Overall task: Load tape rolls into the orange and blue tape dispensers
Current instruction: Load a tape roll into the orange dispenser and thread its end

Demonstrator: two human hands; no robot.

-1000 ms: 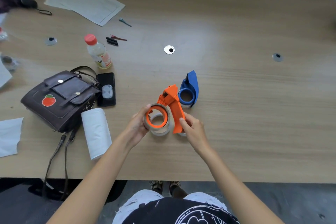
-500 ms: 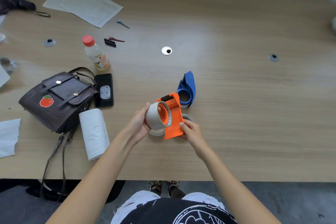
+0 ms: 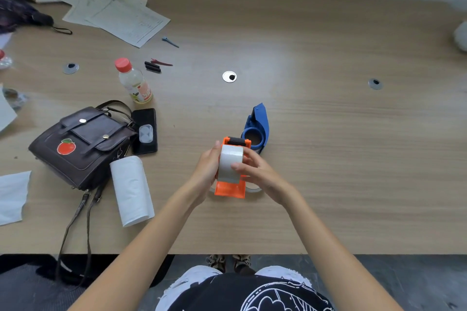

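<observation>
The orange tape dispenser point(image 3: 230, 188) stands on edge in front of me with a clear tape roll point(image 3: 229, 161) seated on its hub. My left hand point(image 3: 206, 171) holds the dispenser and roll from the left side. My right hand point(image 3: 257, 171) grips the right side, its thumb lying across the roll's face. The blue tape dispenser point(image 3: 257, 126) lies just behind on the table with its hub bare. Part of another clear tape roll point(image 3: 254, 188) shows on the table under my right hand.
A white paper roll point(image 3: 131, 189), a brown bag point(image 3: 83, 144) and a black phone point(image 3: 144, 131) lie to the left. A red-capped bottle point(image 3: 134, 82), clips and papers point(image 3: 113, 12) sit farther back left. The wooden table point(image 3: 353, 159) edge runs near my body.
The orange dispenser has turned from lying flat to standing on edge, with the roll's outer face toward me. My right hand moved up from its lower end onto the roll.
</observation>
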